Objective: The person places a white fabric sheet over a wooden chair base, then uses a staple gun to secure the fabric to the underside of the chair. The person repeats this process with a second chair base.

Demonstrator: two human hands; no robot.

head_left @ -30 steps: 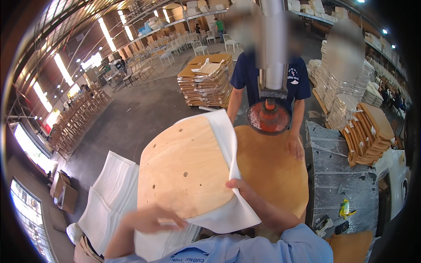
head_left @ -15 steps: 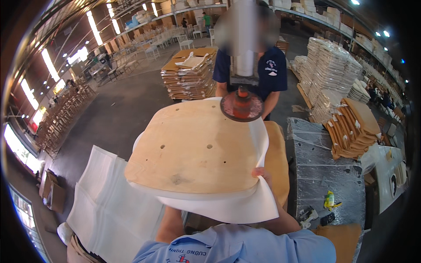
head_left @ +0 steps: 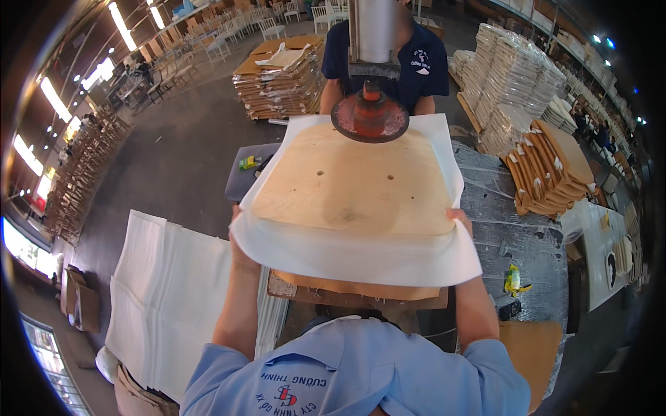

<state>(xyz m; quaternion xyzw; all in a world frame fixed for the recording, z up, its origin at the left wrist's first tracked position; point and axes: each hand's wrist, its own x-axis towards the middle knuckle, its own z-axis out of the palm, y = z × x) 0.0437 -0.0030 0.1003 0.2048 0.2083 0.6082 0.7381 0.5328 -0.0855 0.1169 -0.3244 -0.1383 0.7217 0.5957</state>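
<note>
I hold a curved plywood seat panel lying on a white sheet, level over a wooden form. My left hand grips the left edge of panel and sheet. My right hand grips their right edge. A round red press head hangs just above the panel's far edge. Behind it stands a person in a dark blue shirt.
A stack of white sheets lies at my left. Piles of plywood seat panels stand behind, more at the right beside wrapped white stacks. A foil-covered table sits to the right. Chairs line the far left.
The panel and sheet swung from tilted at my left to flat and centred under the press head. My hands shifted out to its two side edges.
</note>
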